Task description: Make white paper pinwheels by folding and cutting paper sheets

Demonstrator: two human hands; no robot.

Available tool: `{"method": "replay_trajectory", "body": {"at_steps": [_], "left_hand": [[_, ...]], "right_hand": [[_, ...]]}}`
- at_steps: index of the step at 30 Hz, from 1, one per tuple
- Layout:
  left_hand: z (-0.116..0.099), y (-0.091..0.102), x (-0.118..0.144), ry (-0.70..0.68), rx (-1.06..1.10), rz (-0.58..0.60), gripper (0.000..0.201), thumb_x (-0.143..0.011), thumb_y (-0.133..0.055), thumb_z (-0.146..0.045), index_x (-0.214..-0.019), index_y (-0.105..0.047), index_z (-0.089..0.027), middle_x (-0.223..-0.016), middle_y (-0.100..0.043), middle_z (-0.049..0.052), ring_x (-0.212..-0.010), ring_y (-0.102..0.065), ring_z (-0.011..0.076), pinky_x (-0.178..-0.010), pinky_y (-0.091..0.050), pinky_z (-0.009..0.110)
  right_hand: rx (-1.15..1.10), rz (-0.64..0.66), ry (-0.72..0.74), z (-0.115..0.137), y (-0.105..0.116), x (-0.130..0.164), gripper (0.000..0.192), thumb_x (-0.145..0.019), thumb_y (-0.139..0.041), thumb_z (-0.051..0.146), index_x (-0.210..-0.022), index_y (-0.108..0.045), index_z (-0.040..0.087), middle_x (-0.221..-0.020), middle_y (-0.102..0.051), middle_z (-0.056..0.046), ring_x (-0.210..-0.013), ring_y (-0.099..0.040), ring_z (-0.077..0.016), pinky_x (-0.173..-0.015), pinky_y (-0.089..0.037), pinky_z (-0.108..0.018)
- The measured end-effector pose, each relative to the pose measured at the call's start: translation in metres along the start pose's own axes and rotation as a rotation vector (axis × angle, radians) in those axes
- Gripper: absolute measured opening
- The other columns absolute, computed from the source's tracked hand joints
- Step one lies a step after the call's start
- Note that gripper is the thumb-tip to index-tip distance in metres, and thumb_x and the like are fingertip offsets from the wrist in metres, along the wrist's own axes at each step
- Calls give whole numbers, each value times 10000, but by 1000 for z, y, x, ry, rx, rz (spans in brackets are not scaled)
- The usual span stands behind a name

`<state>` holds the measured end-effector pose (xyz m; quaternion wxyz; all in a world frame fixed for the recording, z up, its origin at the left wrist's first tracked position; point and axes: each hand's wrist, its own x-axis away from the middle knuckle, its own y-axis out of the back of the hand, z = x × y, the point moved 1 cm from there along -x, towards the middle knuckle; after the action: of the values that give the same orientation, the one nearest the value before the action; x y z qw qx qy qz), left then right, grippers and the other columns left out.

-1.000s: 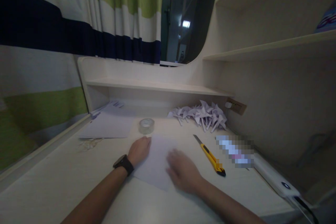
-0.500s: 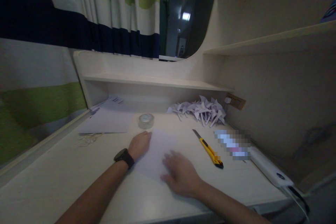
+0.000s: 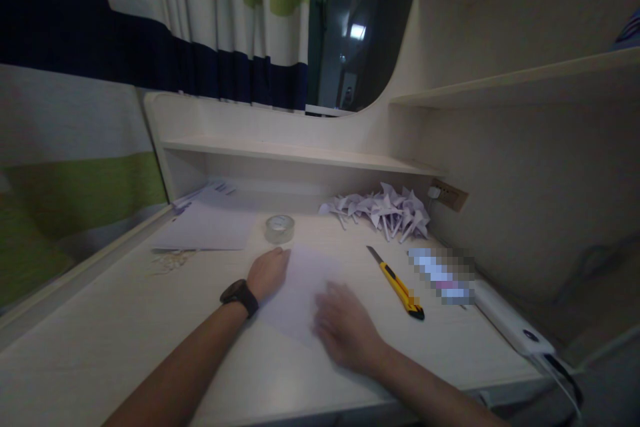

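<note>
Just below the middle of the frame, a plain white sheet of paper [image 3: 300,290] lies flat on the pale wooden surface [image 3: 125,347], with both hands on it. The left hand [image 3: 267,272], black watch [image 3: 239,296] on its wrist, sits on the sheet's left edge with fingers curled in; whether it pinches the paper I can't tell. The right hand [image 3: 345,330] is spread flat, palm down, over the lower right part, its grip wide open and holding nothing, and it looks blurred.

What could go wrong, in my opinion: the surface looks smooth, so if one hand presses and the other lets up, the sheet could skate or buckle into a crooked crease.

The other thing I'd watch is the yellow utility knife [image 3: 397,283] just right of the right hand, blade end pointing to the upper left. A sideways sweep could knock it.

Above the sheet, near it, sits a clear roll of tape [image 3: 279,228]. Further to the upper left is a stack of white papers [image 3: 207,230]. Upper right there's a heap of folded white paper shapes [image 3: 383,210] under the shelf. A white power strip [image 3: 513,327] runs along the right edge, well apart.
</note>
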<state>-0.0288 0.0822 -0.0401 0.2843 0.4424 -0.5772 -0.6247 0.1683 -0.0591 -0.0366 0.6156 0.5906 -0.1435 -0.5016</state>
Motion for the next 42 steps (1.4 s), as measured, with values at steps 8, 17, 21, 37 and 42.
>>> {"method": "replay_trajectory", "body": {"at_steps": [8,17,21,37,42], "left_hand": [[-1,0,0,3,-14,-16,297,-958,-323,-181,-1044,-607,-170,-965,-630,116,-872,-624,208,-765,-455,301],[-5,5,2,-1,-33,-10,294,-962,-332,-186,-1043,-613,-159,-939,-631,116,-855,-622,204,-773,-452,301],[-10,22,3,39,-74,-40,330,-970,-331,-248,-1124,-592,-117,-985,-630,158,-897,-608,252,-783,-456,360],[-88,19,161,-421,73,-489,292,-854,-474,-206,-1107,-613,-164,-1045,-709,67,-913,-653,205,-790,-521,319],[-87,20,163,-403,52,-478,335,-878,-471,-238,-1180,-589,-154,-1144,-678,91,-999,-630,214,-856,-511,327]], "right_hand": [[21,147,12,8,7,3,403,-775,-602,336,-1160,-608,216,-1355,-543,-112,-1338,-340,-383,-1051,-219,-649],[1,238,97,6,21,11,496,-880,-518,415,-1317,-522,181,-1388,-516,-123,-1348,-365,-325,-1103,-270,-532],[-11,284,111,12,23,18,437,-919,-468,360,-1321,-518,197,-1376,-534,-88,-1354,-360,-304,-1124,-253,-501],[16,122,166,13,20,18,332,-951,-414,280,-1218,-591,193,-1252,-629,-77,-1253,-482,-229,-1073,-327,-405],[295,-31,62,-7,4,7,271,-926,-472,284,-735,-628,171,-716,-658,-80,-764,-599,-197,-750,-435,-327]]}}
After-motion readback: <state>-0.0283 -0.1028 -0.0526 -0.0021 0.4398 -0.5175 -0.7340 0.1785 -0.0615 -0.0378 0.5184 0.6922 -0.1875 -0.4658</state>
